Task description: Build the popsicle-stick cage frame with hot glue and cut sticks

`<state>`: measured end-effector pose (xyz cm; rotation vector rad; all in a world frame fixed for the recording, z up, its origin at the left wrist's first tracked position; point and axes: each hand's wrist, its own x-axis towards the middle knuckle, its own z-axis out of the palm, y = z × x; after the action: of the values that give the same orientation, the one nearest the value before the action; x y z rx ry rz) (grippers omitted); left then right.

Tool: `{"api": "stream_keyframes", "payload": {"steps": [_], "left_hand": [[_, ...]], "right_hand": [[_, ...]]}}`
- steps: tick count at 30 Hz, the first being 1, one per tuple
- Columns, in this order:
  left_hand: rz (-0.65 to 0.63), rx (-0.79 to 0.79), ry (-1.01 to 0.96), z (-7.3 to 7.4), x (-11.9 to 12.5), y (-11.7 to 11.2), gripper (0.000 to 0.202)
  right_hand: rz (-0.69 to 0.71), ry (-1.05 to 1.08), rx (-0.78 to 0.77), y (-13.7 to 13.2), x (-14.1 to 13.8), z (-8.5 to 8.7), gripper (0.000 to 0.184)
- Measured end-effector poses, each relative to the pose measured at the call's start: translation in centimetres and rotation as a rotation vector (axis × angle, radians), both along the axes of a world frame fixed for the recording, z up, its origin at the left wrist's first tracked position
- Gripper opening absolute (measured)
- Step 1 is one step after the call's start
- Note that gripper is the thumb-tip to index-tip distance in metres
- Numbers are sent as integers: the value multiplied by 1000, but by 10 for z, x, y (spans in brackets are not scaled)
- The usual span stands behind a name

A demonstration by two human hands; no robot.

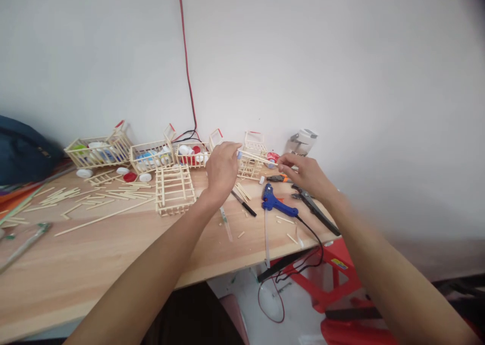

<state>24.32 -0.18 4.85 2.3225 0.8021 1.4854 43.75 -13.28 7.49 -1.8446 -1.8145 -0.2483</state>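
Between my hands, above the back of the table, two thin wooden sticks (258,156) are held lengthwise. My left hand (223,169) is closed at their left end, though its palm side is turned away. The fingertips of my right hand (307,173) pinch the right end. Behind the sticks stands a small cart-like stick frame (255,144). A slatted stick frame (175,189) lies left of my left forearm. Below the held sticks are a blue glue gun (278,202), a black pen (243,203) and several short stick pieces (242,192).
Several stick carts (98,153) filled with bottle caps line the wall. Loose sticks (127,192) cover the table's left part. Cutters (315,208) and orange-handled pliers (278,178) lie at right. The glue gun's cable (321,249) hangs past the edge near a red stool (341,269).
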Motion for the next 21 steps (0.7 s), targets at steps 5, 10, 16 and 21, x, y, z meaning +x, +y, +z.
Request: {"api": "stream_keyframes", "payload": {"steps": [5,10,16,21], "left_hand": [[-56,135,7,5,-47,-29,46],[-50,236,282,3,-91,-70,21],[50,149,443,-9,-130,-93,18],[-13,-110,370,-28,-159,-91,16]], "right_hand": [[81,-28,-50,-14,-37,8,13],[205,-95,-108,-23,-98,12,14],[307,-148,-195,-21,-163,7,16],[263,-202,-285,-15,-195,-7,17]]}}
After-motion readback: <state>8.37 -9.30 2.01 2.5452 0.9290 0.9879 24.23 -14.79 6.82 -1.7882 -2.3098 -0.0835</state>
